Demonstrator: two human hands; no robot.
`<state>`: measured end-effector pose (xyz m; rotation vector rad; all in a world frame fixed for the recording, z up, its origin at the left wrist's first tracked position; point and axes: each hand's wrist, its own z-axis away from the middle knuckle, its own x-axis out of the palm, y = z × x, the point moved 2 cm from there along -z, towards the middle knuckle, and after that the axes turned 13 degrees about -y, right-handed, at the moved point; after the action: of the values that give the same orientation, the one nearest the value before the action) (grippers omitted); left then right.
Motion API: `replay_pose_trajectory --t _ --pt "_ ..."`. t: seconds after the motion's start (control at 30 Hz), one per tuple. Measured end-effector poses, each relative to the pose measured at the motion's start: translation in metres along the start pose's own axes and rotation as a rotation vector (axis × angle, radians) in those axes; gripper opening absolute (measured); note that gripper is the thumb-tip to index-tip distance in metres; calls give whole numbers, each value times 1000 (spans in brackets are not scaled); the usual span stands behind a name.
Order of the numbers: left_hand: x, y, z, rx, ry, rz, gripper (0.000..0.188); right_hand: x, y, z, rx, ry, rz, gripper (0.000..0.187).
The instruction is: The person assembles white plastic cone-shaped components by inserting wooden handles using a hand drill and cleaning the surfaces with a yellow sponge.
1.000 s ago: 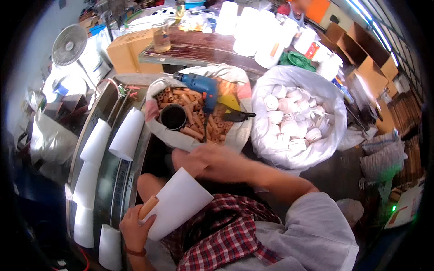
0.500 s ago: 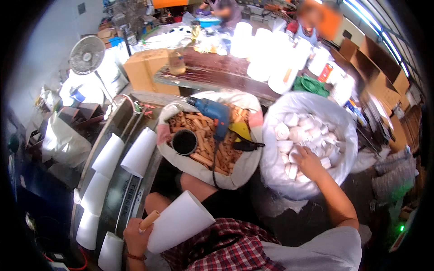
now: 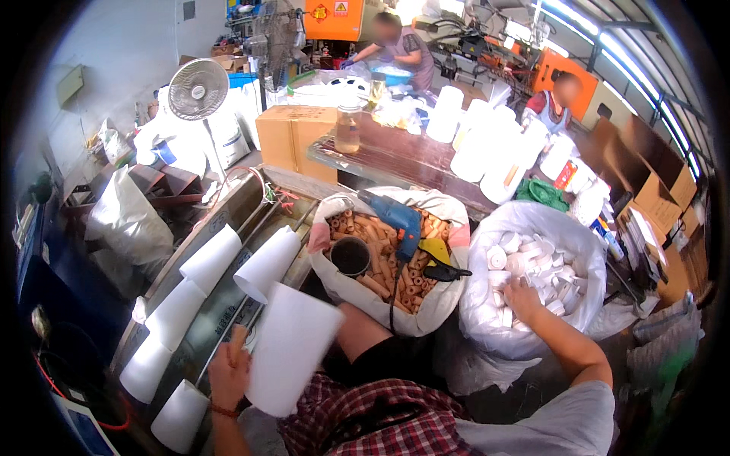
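Low on the left, the left hand comes up from the lower edge, its fingers curled around a tan tube, with a tapered white piece just beside it, tilted above the lap; whether tube and piece are joined, I cannot tell. Out to the right, the right arm stretches forward with a bent elbow, and the right hand dips among white round parts; whether its fingertips grasp one is hidden.

Around them, from the left: a trough bearing other white cones; a sack of similar tubes, partly covered by a blue drill and a dark cup; then the plastic bag holding the round parts. A table stands beyond the sack.
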<state>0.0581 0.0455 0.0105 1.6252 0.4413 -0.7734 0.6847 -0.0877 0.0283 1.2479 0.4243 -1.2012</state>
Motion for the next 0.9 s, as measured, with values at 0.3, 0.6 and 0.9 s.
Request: replay_pose_trajectory --t 0.3,0.6,0.9 --pt "23 -48 8 -88 318 1506 46 -72 6 14 62 244 -163 66" --pt "51 -7 0 -179 406 1783 24 -258 -221 34 -978 511 -765 77" --pt "45 25 24 -220 496 1719 23 -305 -353 24 -1310 684 -772 70"
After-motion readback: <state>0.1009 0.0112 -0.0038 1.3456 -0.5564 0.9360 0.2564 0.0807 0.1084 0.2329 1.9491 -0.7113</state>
